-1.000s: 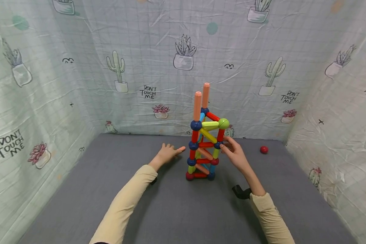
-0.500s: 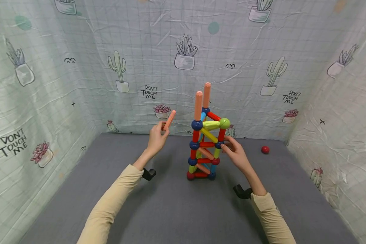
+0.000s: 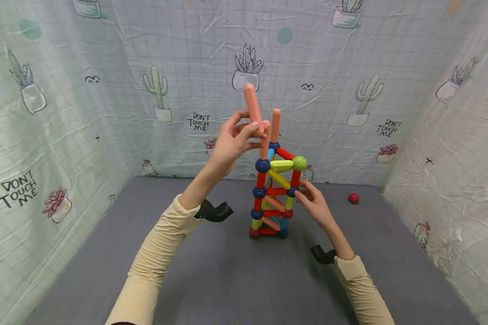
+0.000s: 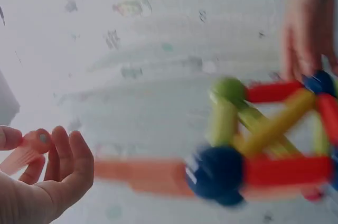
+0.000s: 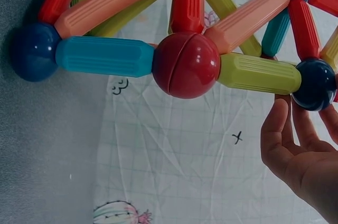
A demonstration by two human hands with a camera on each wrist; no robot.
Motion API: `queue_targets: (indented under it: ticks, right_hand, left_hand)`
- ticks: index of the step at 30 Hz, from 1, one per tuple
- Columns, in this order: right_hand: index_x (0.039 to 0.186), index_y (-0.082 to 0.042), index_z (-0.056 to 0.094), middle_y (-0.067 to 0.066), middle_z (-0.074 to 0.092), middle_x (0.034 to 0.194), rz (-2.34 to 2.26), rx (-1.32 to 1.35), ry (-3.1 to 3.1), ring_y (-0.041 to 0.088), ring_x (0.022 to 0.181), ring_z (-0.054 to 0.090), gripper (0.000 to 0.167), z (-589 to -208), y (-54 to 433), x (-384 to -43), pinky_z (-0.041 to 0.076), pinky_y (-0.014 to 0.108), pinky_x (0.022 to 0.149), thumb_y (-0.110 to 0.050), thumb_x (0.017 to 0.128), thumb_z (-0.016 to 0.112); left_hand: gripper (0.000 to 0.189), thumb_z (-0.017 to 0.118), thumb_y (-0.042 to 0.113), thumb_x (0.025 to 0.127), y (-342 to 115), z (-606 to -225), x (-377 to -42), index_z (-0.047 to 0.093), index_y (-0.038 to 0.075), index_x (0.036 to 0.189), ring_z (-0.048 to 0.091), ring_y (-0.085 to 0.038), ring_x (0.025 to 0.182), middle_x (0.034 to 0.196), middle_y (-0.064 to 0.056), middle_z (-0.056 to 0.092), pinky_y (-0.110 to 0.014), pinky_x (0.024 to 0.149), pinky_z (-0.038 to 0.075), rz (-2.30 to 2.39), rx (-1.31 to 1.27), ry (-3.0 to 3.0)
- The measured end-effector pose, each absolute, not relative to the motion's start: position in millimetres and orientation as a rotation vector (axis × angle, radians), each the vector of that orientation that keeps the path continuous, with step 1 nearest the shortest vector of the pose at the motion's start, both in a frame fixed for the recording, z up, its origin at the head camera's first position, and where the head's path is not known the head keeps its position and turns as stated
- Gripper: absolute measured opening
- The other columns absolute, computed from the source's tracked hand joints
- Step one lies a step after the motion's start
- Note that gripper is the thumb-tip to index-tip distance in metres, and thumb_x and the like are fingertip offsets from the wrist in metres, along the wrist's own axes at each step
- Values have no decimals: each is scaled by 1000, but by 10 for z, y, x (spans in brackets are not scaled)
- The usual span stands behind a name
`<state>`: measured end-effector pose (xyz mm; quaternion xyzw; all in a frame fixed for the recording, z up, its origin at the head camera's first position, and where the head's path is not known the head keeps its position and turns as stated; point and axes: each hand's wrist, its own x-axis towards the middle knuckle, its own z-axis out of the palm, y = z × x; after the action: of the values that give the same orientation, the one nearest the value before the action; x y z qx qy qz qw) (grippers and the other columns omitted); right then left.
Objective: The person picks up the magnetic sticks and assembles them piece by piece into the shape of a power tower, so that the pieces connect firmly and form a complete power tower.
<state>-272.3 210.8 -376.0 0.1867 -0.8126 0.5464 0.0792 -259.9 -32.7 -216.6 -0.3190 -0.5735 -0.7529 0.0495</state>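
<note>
A tower of coloured magnetic rods and balls [image 3: 276,191] stands upright on the grey table. Two salmon rods [image 3: 276,126] rise from its top blue balls, and a lime-green ball [image 3: 299,163] caps the near right corner. My left hand [image 3: 232,143] pinches another salmon rod [image 3: 252,106] between thumb and fingers, in front of the nearer upright rod. In the left wrist view this held rod [image 4: 24,158] shows its end, apart from the tower. On the tower's right side, my right hand [image 3: 318,210] holds a blue ball [image 5: 314,84] with its thumb and fingertips.
A loose red ball [image 3: 354,198] lies on the grey table [image 3: 244,280] to the right. A curtain printed with cacti [image 3: 187,58] hangs behind and along both sides. Black straps or mounts [image 3: 216,212] stick out at both wrists.
My left hand has lifted the salmon rod off the table, up and then rightward to the tower's top, turning it nearly upright. My right hand keeps its hold on the blue ball.
</note>
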Motion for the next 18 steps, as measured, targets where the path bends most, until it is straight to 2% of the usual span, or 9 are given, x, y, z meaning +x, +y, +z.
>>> queue_targets:
  ticks: [3,7,11,18]
  right_hand:
    - [131,1,37,22,44,128,1629,559,-2440,30,107,51,43,-3757,2125,-2723,47,17,74,-18,93,46]
    - [131,0,38,21,44,128,1613,560,-2448,16,102,54,44,-3768,2131,-2735,47,18,74,-20,93,46]
    - [131,0,38,21,44,129,1623,562,-2440,-2,94,52,44,-3763,2139,-2740,47,18,74,-20,93,46]
    - [131,1,37,22,44,128,1639,551,-2450,-4,92,53,43,-3757,2140,-2721,47,20,75,-17,93,46]
  left_hand:
    - [23,47,8,91,-86,-2043,-2565,47,2,113,61,-16,80,92,-11,62,-42,79,50,-2208,-998,-1800]
    - [27,53,7,88,202,-2101,-2602,49,-2,113,61,-23,88,103,-20,59,-33,78,51,-1936,-1031,-1962]
    - [24,55,10,87,420,-2276,-2732,53,-1,108,63,-26,92,104,-19,62,-23,78,49,-1605,-1000,-2154]
    - [24,55,14,87,518,-2474,-2854,53,0,107,64,-25,91,103,-17,63,-24,77,50,-1436,-940,-2330]
